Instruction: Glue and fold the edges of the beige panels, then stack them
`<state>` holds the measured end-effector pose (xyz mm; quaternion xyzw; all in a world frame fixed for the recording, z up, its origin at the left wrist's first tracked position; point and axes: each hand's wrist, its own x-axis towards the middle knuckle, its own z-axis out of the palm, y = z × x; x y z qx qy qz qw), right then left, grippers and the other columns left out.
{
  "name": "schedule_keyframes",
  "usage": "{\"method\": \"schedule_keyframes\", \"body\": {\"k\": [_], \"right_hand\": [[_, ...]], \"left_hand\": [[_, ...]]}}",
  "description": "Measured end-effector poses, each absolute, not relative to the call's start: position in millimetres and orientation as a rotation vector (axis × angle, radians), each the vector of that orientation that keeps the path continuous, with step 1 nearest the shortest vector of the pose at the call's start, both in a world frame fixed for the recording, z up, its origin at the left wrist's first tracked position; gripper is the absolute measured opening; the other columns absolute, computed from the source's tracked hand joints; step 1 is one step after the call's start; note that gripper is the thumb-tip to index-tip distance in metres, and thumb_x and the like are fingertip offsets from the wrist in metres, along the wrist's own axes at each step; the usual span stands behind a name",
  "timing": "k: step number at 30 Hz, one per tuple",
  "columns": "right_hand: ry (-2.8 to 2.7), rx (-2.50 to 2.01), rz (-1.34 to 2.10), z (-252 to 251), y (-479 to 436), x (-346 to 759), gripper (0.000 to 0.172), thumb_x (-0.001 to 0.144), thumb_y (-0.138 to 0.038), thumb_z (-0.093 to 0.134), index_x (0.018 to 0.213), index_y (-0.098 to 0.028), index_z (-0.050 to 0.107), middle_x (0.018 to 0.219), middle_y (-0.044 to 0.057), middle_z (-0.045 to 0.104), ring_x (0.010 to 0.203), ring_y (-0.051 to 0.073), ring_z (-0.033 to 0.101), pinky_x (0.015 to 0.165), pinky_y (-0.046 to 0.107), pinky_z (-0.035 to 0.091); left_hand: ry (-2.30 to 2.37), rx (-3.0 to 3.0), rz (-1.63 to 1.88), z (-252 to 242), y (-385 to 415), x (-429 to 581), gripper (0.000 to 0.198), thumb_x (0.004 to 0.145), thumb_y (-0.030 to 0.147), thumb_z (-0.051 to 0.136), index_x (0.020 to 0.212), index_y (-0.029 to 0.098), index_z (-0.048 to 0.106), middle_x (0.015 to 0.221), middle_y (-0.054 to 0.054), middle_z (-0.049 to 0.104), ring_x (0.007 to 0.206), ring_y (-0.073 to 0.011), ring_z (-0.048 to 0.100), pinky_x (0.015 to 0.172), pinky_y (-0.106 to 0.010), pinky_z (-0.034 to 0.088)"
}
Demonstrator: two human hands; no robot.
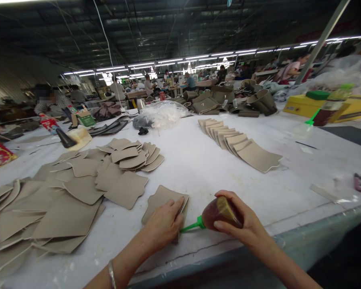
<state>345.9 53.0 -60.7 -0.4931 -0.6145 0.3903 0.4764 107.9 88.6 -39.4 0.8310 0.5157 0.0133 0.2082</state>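
Note:
My right hand (246, 222) is wrapped round a squeeze bottle (218, 212) of dark amber liquid, tilted on its side. Its green nozzle (192, 227) points left, with the tip at the edge of a taupe leather-like panel (162, 200). That panel lies under my left hand (165, 220), which holds it against the table; the index finger stretches along its right edge and the thumb is near the nozzle tip. Part of the panel is hidden by my fingers. A spread heap of similar panels (69, 216) lies to the left. A fanned row of panels (255, 154) lies beyond my right hand.
The white-covered table (180, 160) ends just in front of me. Clear plastic bags (162, 114) and olive leather-like pieces (210, 100) lie at the back. A yellow box (301, 104) and another green-nozzled bottle (327, 110) stand right. Several people work farther off.

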Motion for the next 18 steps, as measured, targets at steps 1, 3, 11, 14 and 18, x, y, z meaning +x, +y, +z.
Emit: {"method": "schedule_keyframes", "body": {"k": [1, 3, 11, 14, 18], "right_hand": [[-1.497, -1.206, 0.953, -60.9, 51.9, 345.5, 0.048, 0.076, -0.038, 0.073, 0.117, -0.025, 0.051, 0.111, 0.003, 0.057, 0.099, 0.025, 0.056, 0.085, 0.033, 0.044], [-1.464, -1.231, 0.911, -61.2, 50.2, 344.7, 0.049, 0.076, -0.038, 0.073, 0.117, -0.025, 0.051, 0.107, 0.003, 0.058, 0.096, 0.026, 0.057, 0.085, 0.034, 0.044], [-1.468, -1.205, 1.019, -61.1, 39.9, 342.9, 0.048, 0.074, -0.037, 0.074, 0.115, -0.025, 0.053, 0.106, 0.002, 0.058, 0.093, 0.025, 0.058, 0.083, 0.033, 0.045], [-1.432, -1.231, 0.950, -64.2, 37.8, 343.7, 0.049, 0.074, -0.036, 0.074, 0.116, -0.025, 0.051, 0.107, 0.003, 0.057, 0.097, 0.026, 0.056, 0.085, 0.034, 0.044], [-1.476, -1.158, 1.047, -69.1, 34.1, 344.6, 0.052, 0.075, -0.036, 0.075, 0.119, -0.025, 0.049, 0.112, 0.004, 0.054, 0.099, 0.026, 0.056, 0.086, 0.034, 0.045]], "left_hand": [[1.437, 2.310, 0.037, -39.6, 88.6, 107.7, 0.051, 0.092, 0.032, 0.029, 0.141, 0.022, 0.039, 0.102, -0.008, 0.060, 0.094, -0.0223, 0.059, 0.084, -0.031, 0.043], [1.440, 2.306, 0.035, -40.0, 88.7, 107.1, 0.051, 0.093, 0.033, 0.029, 0.142, 0.021, 0.039, 0.103, -0.008, 0.060, 0.094, -0.0225, 0.059, 0.084, -0.032, 0.043], [1.441, 2.299, 0.055, -42.8, 86.8, 105.5, 0.050, 0.093, 0.034, 0.029, 0.141, 0.022, 0.038, 0.104, -0.007, 0.059, 0.094, -0.0221, 0.059, 0.085, -0.031, 0.043], [1.439, 2.296, 0.064, -43.2, 86.2, 106.2, 0.050, 0.094, 0.034, 0.029, 0.141, 0.022, 0.038, 0.105, -0.008, 0.058, 0.094, -0.0224, 0.059, 0.085, -0.032, 0.043], [1.439, 2.280, 0.049, -42.5, 86.4, 107.1, 0.050, 0.093, 0.033, 0.030, 0.142, 0.021, 0.038, 0.107, -0.008, 0.058, 0.096, -0.0217, 0.058, 0.086, -0.030, 0.042]]}}
